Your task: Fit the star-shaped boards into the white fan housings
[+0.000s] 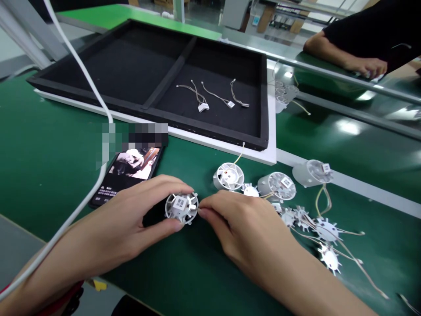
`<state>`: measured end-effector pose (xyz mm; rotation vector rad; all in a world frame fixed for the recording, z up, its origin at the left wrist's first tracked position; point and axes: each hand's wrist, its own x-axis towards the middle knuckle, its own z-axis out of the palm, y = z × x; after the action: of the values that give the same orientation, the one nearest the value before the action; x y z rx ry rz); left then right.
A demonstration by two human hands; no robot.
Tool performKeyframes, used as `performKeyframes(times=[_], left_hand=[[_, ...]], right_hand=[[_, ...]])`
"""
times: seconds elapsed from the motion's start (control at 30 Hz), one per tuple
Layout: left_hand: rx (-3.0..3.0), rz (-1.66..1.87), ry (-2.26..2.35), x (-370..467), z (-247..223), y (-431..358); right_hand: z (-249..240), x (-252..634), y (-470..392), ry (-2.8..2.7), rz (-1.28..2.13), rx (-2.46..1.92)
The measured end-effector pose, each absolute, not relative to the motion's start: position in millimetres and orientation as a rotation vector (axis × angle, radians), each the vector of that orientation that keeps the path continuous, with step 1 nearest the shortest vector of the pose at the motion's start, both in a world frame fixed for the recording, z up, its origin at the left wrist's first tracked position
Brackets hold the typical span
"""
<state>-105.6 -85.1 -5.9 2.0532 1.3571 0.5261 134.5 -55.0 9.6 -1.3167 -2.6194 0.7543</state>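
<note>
My left hand [134,219] grips a round white plastic housing [181,209] between thumb and fingers, just above the green table. A small square label with a printed code sits at the middle of the housing's spoked face. My right hand [246,228] is pinched at the right edge of this housing; whatever lies between its fingertips is too small to make out. Beyond the right hand stand a white cylinder housing with a wire [229,177], a labelled cylinder [278,186] and another labelled cylinder [312,172]. Several spiked white discs [326,230] with thin wires lie beside my right forearm.
A black two-part tray [210,127] holds several small wired parts [203,106]. A phone [131,171] lies left, with a white cable [95,90] hanging across the view. Across a metal rail, another person's hand [370,68] rests near a clustered clear part [285,93].
</note>
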Motion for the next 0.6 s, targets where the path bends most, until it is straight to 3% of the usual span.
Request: performKeyframes(times=[0.6], left_hand=[[2.052,0.486,1.357,-107.2,-5.7,-83.2]], right_hand=[[7.1,136.4,-56.9,-2.627,0.717,-1.249]])
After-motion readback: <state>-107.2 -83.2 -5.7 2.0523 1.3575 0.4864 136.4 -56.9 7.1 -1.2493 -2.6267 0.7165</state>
